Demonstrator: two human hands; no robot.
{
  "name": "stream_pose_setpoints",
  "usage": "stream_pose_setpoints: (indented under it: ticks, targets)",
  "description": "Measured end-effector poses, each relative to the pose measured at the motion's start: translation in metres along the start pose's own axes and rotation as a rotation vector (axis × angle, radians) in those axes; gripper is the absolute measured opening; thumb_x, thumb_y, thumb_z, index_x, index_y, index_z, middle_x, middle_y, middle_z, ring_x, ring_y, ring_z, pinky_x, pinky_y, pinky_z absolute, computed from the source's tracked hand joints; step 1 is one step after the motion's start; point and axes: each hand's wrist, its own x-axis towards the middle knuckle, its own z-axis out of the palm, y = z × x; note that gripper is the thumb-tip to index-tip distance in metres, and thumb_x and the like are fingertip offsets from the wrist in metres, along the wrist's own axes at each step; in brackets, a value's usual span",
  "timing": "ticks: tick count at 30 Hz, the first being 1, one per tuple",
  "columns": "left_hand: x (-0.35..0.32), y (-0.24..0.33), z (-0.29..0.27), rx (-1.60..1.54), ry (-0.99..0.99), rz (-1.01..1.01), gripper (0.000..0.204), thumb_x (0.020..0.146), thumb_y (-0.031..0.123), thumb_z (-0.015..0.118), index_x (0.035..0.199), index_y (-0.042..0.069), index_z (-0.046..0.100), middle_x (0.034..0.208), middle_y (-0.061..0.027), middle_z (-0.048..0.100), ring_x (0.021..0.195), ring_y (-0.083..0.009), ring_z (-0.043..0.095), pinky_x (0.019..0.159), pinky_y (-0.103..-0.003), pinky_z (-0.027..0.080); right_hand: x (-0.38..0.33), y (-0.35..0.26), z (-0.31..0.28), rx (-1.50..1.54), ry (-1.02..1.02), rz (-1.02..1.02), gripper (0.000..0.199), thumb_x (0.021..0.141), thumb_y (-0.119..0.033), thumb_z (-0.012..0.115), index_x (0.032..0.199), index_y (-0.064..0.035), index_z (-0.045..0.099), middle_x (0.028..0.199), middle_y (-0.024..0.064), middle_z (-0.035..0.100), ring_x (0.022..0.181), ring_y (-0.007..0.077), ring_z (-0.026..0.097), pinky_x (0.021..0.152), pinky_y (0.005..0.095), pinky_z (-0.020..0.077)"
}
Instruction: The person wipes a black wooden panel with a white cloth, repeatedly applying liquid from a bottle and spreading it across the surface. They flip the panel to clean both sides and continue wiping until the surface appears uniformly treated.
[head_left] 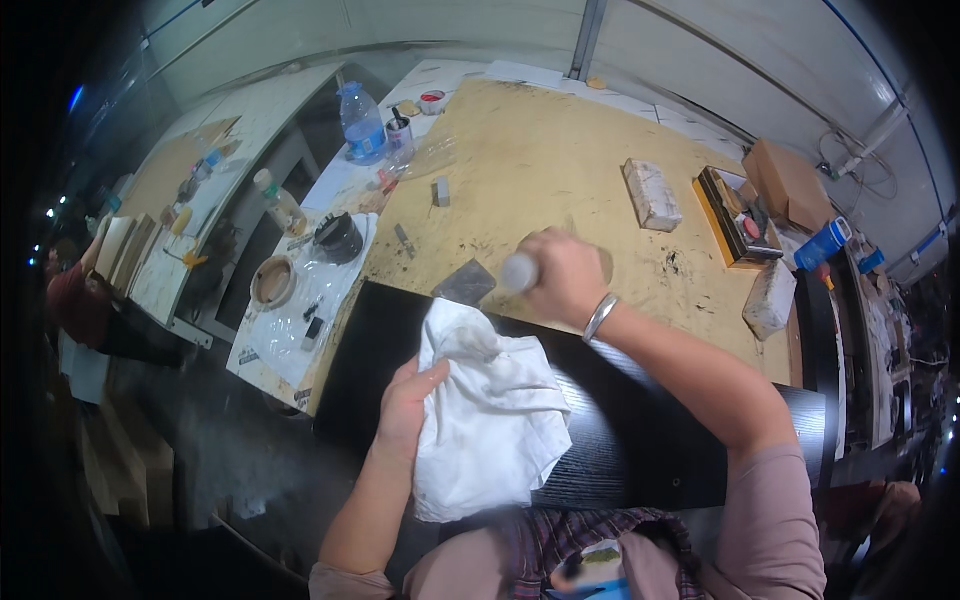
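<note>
Over the black panel (pixel 640 430): left hand (pixel 405 405) clutched white rag (pixel 490 420), right hand (pixel 565 275) gripped blurred pale bottle (pixel 520 270); might have over-wetted, dripping onto table (pixel 540 170).

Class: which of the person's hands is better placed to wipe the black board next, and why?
Left. The left hand already grips the white cloth lying on the black board; the right hand holds a white bottle.

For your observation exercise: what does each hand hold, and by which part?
The left hand grips the white cloth at its left edge. The right hand is closed around a blurred whitish cylindrical object; where exactly cannot be told.
</note>
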Motion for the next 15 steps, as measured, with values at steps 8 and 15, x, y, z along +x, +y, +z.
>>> stream_pose_setpoints:
  ticks: [8, 15]
  targets:
    - [-0.091, 0.057, 0.028, 0.161, 0.415, 0.504, 0.040, 0.097, 0.009, 0.051, 0.133, -0.009, 0.052, 0.120, -0.0232, 0.065, 0.106, -0.0330, 0.068, 0.096, -0.042, 0.055, -0.036, 0.112, 0.045, 0.634, 0.162, 0.650, 0.037, 0.074, -0.029, 0.090, 0.091, -0.0004, 0.074, 0.085, 0.0111, 0.076, 0.076, 0.0170, 0.072, 0.073, 0.0317, 0.0567]
    - [-0.094, -0.027, 0.086, 0.687, 0.462, 0.193, 0.035, 0.093, -0.001, 0.056, 0.128, -0.007, 0.058, 0.111, -0.0144, 0.068, 0.102, -0.0208, 0.067, 0.089, -0.033, 0.054, -0.071, 0.160, 0.035, 0.754, 0.043, 0.636, 0.041, 0.074, -0.022, 0.089, 0.101, 0.0029, 0.071, 0.099, 0.0154, 0.075, 0.092, 0.0220, 0.072, 0.083, 0.0329, 0.0568]
